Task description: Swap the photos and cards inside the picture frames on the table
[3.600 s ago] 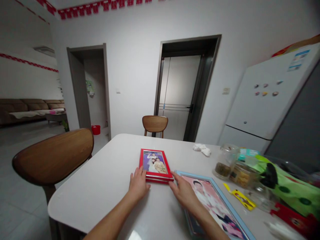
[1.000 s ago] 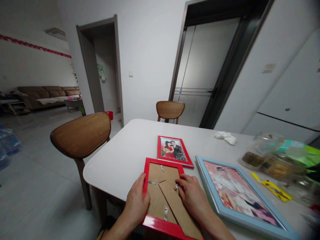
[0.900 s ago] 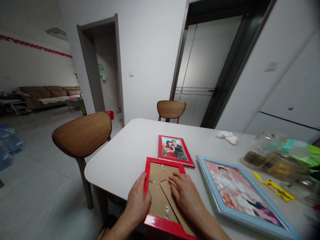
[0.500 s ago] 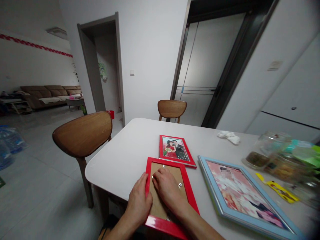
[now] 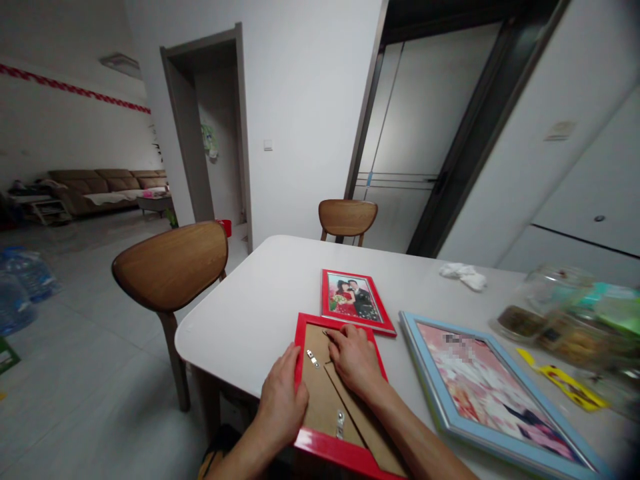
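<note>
A red picture frame lies face down at the table's near edge, its brown backing board showing. My left hand grips the frame's left side, thumb over the edge. My right hand lies over the upper part of the back, fingers bent in a pinch at a small metal clip near the top edge. Another metal clip sits at the left edge, and a metal hanger is lower on the board. A slanting stand leg runs under my right forearm.
Just beyond lies a second red frame with a couple's photo. To the right are a large blue frame, yellow scissors-like packaging, glass jars and crumpled white tissue. Wooden chairs stand around the white table.
My right hand has moved from the left-edge clip up and right to the top-edge clip, uncovering the left clip, hanger and stand leg. My left hand keeps its hold.
</note>
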Tool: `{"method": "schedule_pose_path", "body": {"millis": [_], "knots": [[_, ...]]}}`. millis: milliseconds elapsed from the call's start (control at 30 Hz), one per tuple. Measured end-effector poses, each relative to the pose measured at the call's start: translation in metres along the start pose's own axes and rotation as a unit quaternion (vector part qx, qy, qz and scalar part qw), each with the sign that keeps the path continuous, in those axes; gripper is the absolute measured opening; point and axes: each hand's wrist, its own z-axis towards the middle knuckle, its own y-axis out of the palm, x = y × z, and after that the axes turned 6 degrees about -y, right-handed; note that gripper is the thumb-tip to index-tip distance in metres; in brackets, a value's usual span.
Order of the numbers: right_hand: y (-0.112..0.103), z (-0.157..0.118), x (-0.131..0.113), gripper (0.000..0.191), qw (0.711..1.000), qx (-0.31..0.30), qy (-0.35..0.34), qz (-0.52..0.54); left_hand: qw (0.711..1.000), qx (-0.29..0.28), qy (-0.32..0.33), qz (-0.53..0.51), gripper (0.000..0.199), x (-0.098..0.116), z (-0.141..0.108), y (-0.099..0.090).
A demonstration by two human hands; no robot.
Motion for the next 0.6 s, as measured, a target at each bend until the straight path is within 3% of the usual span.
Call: {"method": "schedule_pose_path", "body": {"millis": [200, 367, 467, 600], "knots": [[-0.015, -0.02, 0.001, 0.037, 0.994, -0.013, -0.042, 0.099, 1.0, 0.005, -0.004, -0.021, 0.055, 0.001, -0.001, -0.001], [-0.038, -0.062, 0.007, 0.032, 0.956, -0.122, -0.163, 0.212, 1.0, 0.002, -0.005, -0.014, 0.056, 0.001, -0.001, -0.001], [-0.044, -0.072, 0.005, 0.028, 0.947, -0.159, -0.167, 0.222, 1.0, -0.001, -0.008, -0.006, 0.055, 0.003, -0.001, -0.002], [-0.038, -0.071, 0.001, 0.016, 0.955, -0.134, -0.144, 0.221, 1.0, -0.007, -0.005, 0.007, 0.055, 0.005, 0.0, -0.003]]}}
